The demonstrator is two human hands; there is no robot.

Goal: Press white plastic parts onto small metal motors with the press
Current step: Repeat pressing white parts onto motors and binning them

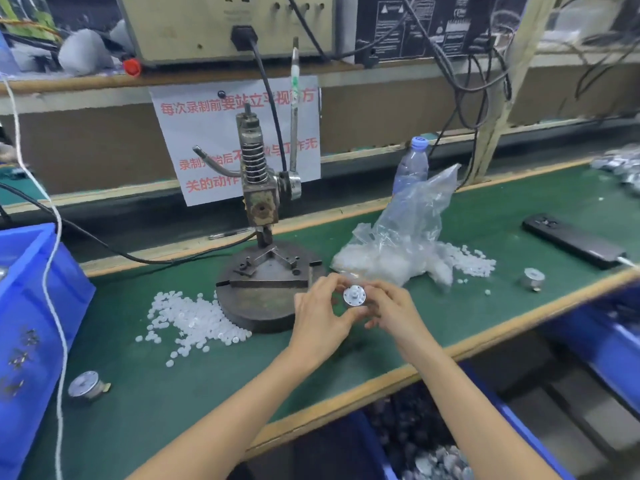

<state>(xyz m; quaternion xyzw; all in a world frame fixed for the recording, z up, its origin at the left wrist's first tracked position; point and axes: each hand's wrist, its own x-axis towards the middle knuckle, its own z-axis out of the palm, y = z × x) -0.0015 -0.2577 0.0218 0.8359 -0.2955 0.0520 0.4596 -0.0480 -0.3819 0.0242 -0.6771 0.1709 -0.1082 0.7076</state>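
While the left hand (pixel 318 317) and right hand (pixel 394 310) both pinch the motor (pixel 354 295) above the table (pixel 363 362), just in front of the press (pixel 263 188), its face should stay level so one of the white parts (pixel 194 320) seats squarely.

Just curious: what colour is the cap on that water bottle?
The cap is blue, clearest in the head view.

**Green bench and what lies on it**

The bench (pixel 207 403) has a green mat and a wooden edge. Just behind the left hand (pixel 322 318) stands the press (pixel 266 289) on its round base. Left of this hand is a heap of white plastic parts (pixel 194 320), touching the base. Further left lie a metal motor (pixel 86 388) and a blue bin (pixel 27 306). Behind the right hand (pixel 394 308) lies a clear bag (pixel 405 244), with a water bottle (pixel 412 164) behind it. Right of this hand are a second motor (pixel 533 278) and a flat black device (pixel 571 240).
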